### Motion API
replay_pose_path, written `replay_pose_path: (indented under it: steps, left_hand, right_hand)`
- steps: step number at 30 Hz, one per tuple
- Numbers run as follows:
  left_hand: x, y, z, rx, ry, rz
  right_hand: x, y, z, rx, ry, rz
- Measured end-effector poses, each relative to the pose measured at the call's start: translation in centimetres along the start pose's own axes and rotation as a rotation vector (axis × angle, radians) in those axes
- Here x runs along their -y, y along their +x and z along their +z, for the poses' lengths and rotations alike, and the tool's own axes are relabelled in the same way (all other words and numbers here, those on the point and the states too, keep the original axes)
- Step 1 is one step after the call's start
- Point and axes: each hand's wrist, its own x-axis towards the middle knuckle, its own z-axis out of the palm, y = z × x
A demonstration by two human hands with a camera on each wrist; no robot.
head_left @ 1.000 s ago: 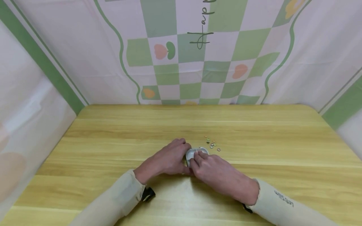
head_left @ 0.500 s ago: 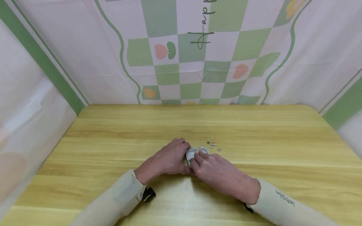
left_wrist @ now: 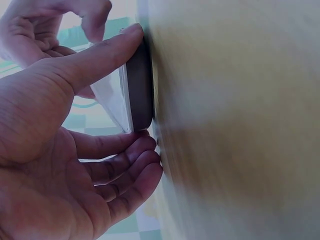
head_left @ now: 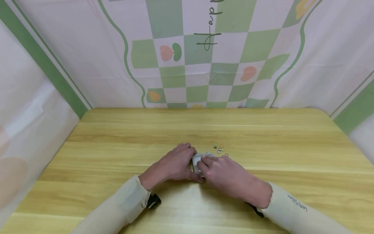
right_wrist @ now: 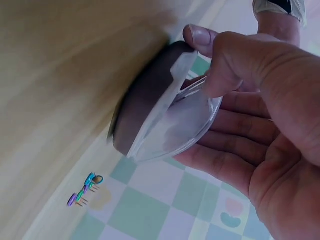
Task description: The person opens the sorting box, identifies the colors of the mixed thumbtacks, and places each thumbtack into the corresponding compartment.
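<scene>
A small rounded case [head_left: 197,158] with a dark base and pale inside lies on the table between the two hands. My left hand [head_left: 172,165] grips its side, with the thumb on one edge and bent fingers at the opposite edge of the dark base [left_wrist: 140,95]. In the right wrist view a clear lid [right_wrist: 190,132] stands tilted off the pale rim. Curled over that lid is my right hand [head_left: 226,175], its thumb at the lid's edge and its fingers behind. The right fingers hide much of the case's inside in the head view.
Just beyond the case lie several tiny ring-like coloured pieces [head_left: 219,149]; in the right wrist view some of these pieces [right_wrist: 85,190] show thin pins. The wooden table [head_left: 117,143] ends at a checked cloth backdrop [head_left: 198,74].
My right hand has shifted slightly to the right, uncovering a little more of the case's near side. The left hand and the small pieces stay where they were.
</scene>
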Motion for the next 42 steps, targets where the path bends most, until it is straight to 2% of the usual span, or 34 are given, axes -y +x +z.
replay_pose_path:
  steps: [7,17,23,30,38,42]
  left_hand:
    - [0.1,0.1,0.0,0.021,-0.002,-0.032]
    - [0.2,0.1,-0.2,0.034,-0.003,-0.022]
    - [0.3,0.1,-0.3,0.046,-0.024,-0.019]
    - [0.4,0.2,-0.3,0.034,-0.046,-0.010]
    - [0.5,0.2,-0.2,0.038,-0.080,-0.041]
    - [0.5,0.2,-0.2,0.032,-0.081,-0.050]
  right_hand:
    - [-1.0,0.0,-0.3,-0.019,0.145,0.031]
    - [-2.6,-0.4,-0.3,-0.064,0.404,0.070]
    - [-3.2,-0.6,-0.3,-0.054,0.529,0.151]
    - [-3.8,-0.6,-0.3,-0.038,0.635,0.248]
    - [-4.3,-0.7,0.0,-0.036,0.741,0.317]
    - [-4.6,-0.7,0.3,-0.066,0.781,0.330]
